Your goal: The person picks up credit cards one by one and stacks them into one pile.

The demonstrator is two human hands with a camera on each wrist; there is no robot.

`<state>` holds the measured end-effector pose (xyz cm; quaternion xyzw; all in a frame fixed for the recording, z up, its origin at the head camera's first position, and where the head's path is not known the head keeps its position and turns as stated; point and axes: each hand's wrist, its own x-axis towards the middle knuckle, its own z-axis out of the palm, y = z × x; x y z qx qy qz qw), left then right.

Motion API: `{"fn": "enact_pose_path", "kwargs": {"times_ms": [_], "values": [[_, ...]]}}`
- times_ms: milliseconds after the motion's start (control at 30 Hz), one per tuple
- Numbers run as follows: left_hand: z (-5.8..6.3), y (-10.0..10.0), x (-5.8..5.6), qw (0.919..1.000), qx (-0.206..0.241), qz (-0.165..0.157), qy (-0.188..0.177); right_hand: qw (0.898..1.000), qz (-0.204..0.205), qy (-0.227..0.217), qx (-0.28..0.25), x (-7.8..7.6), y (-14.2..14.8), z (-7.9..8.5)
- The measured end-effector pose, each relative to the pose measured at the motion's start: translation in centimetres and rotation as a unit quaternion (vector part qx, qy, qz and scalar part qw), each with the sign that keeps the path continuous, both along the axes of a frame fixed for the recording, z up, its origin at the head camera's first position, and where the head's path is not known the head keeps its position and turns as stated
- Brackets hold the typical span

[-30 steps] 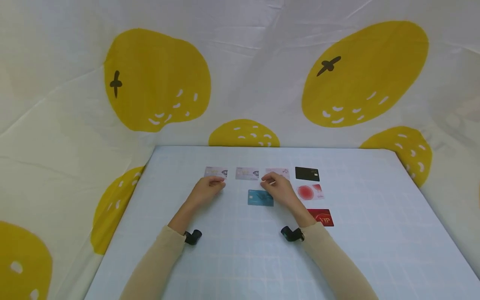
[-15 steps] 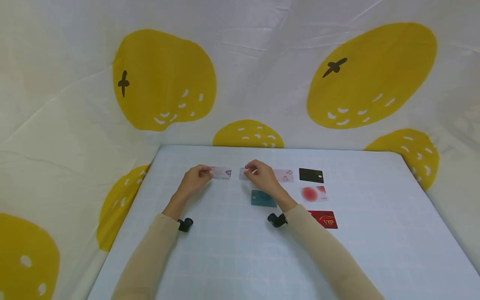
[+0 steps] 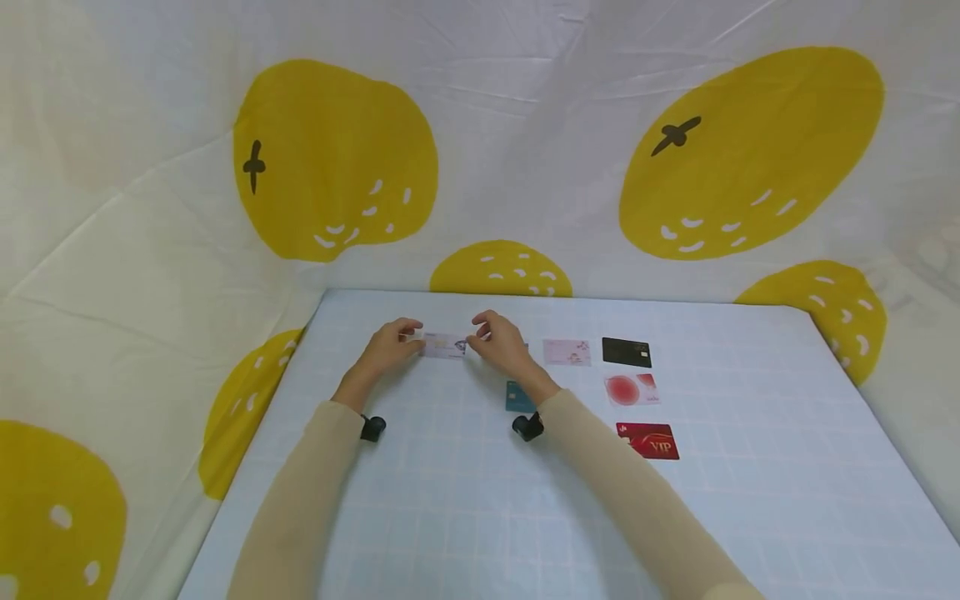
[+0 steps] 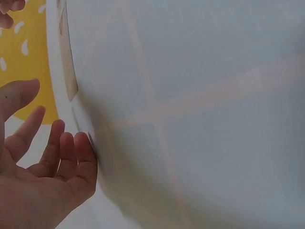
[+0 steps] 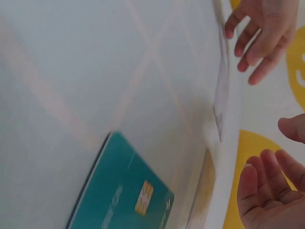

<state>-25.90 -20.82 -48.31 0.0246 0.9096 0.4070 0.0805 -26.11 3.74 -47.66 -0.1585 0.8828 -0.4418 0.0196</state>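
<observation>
Thumbs stand apart from loosely bent fingers on a person's left hand [image 3: 384, 348] and right hand [image 3: 506, 346], neither gripping anything, while a pale card [image 3: 442, 346] lies between them near the far edge of the table [image 3: 435, 517], its long axis running side to side, roughly parallel to that edge; the left hand is at one short end and the right hand at the other, about equally near, though whether either thumb touches the card cannot be told. Just to the right, a second pale card [image 3: 526, 345] is almost wholly hidden behind the right hand, in a row that runs on toward the table's right edge with a pink card [image 3: 567, 352] and a black card [image 3: 627, 352]. On the near side of that row lie a teal card [image 3: 519, 397], partly covered by the right wrist, a white card with a red disc [image 3: 632, 389] and, closest to the table's near side, a red VIP card [image 3: 649, 442]. Beneath them the tabletop is pale blue with a faint grid; beyond its far edge and along its sides hangs a white sheet [image 3: 528, 167] printed with large yellow fruit
</observation>
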Motion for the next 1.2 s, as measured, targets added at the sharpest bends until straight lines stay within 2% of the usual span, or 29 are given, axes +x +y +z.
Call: {"fn": "enact_pose_path", "kwargs": {"times_ms": [200, 500, 667, 933, 1200], "values": [[-0.5, -1.0, -0.5, 0.9992, 0.001, -0.027, -0.031, 0.999, 0.002, -0.047, 0.011, -0.8, -1.2, -1.1], [-0.6, -1.7, -1.6, 0.9969, -0.02, -0.061, -0.045, 0.994, 0.006, -0.086, 0.065, -0.9, -1.5, -1.7], [-0.5, -1.5, -1.2, 0.9964, -0.028, -0.065, -0.047, 0.993, 0.01, -0.082, 0.088, -1.0, -1.9, -2.1], [0.0, -0.3, -0.5, 0.9945, -0.073, -0.054, -0.053, 0.992, 0.001, -0.068, 0.102, -0.9, -2.1, -2.3], [-0.1, -0.4, -0.6, 0.993, -0.087, -0.056, -0.056, 0.993, -0.004, -0.068, 0.098, -0.6, -2.4, -2.3]]}}
